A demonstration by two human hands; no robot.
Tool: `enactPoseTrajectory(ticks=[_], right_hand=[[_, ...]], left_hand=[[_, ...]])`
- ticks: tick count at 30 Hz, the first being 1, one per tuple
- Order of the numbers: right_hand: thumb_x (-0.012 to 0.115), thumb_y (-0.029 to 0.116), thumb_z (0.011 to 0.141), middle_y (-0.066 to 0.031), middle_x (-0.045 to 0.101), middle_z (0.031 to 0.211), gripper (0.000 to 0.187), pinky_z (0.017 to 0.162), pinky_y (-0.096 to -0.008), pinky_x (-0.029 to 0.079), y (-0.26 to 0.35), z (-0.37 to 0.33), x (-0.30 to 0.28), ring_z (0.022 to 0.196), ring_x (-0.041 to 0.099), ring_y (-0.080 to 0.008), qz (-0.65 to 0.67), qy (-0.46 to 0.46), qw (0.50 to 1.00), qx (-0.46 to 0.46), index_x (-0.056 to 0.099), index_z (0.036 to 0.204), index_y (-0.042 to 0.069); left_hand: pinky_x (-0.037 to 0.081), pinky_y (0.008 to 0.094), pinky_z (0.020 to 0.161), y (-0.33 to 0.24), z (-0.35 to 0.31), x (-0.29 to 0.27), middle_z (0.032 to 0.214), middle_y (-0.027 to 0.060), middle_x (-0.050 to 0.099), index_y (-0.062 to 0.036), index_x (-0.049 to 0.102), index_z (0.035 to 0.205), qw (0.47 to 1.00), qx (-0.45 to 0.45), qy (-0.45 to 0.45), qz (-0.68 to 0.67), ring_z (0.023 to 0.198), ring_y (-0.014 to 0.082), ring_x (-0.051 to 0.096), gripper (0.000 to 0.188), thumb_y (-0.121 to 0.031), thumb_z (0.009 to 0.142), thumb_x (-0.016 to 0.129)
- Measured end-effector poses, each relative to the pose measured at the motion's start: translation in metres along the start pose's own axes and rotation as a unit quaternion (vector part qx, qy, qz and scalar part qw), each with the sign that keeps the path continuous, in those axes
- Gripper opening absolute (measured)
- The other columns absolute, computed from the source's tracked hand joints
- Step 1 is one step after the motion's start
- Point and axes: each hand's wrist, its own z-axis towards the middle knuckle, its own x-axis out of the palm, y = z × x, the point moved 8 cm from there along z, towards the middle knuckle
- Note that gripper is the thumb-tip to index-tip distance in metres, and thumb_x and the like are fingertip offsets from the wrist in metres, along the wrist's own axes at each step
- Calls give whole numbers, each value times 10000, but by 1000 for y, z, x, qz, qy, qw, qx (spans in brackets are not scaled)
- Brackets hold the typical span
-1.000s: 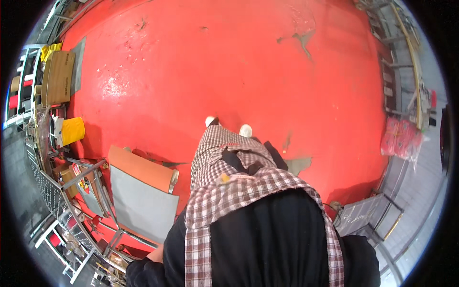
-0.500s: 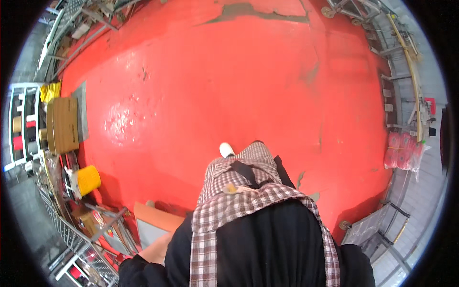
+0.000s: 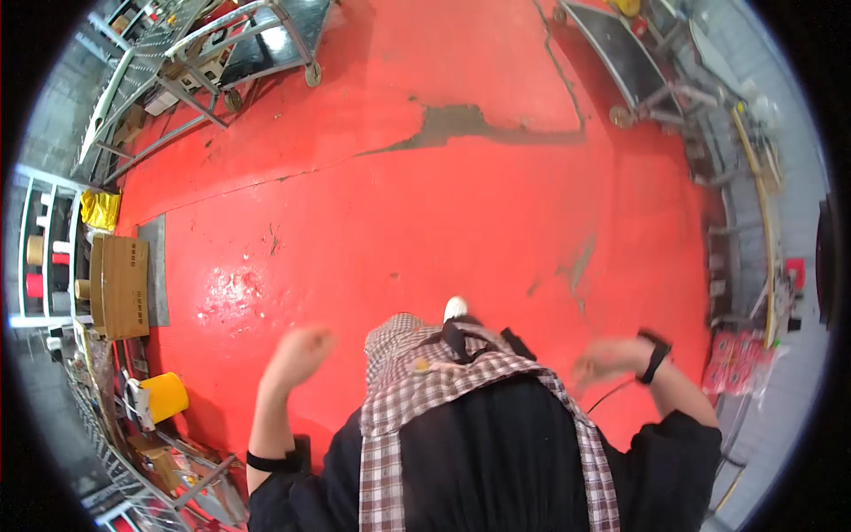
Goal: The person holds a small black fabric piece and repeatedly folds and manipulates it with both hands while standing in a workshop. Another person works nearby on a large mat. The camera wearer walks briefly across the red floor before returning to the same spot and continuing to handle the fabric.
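Observation:
My left hand [image 3: 306, 356] hangs over the red floor left of my checked apron [image 3: 461, 390], its fingers smeared by motion. On the right, my right hand [image 3: 605, 360] also blurs. A black strap [image 3: 655, 356] circles that wrist, and a thin dark cord [image 3: 612, 395] runs from near it toward the apron. Neither hand touches anything that I can make out; whether the fingers are open or closed does not show. One white shoe [image 3: 455, 309] pokes out ahead of the apron.
At the left stand a cardboard box [image 3: 120, 286], a yellow bucket [image 3: 164, 396] and a rack of spools [image 3: 44, 253]. Wheeled carts [image 3: 275, 40] stand far left and far right [image 3: 625, 53]. Pink bagged goods [image 3: 740, 362] lie by the right wall. The red floor [image 3: 425, 222] has grey worn patches.
My body has moved forward across the floor; the carts ahead show more fully. Both forearms have swung up into view, and the orange-edged panel by my left hand has left the picture.

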Motion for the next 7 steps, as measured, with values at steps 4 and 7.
enactPoseTrajectory(ticks=[4,7], right_hand=[[604,347,848,-158,598,1166,483,895,-368,468,244,-80,-251,1057,579,-309,-290,-417,822,-259,558,1191,11],[515,419,913,-181,526,1269,544,980,-418,408,350,-145,-330,1150,524,-326,-51,-506,638,-578,514,1231,-23]], left_hand=[[454,363,895,-127,57,-162,1113,126,613,42,517,1213,872,228,-270,-338,1034,249,596,502,-348,903,576],[385,420,995,-205,58,-275,1213,214,543,76,438,1267,758,456,-304,-355,1177,333,488,749,-556,868,497]])
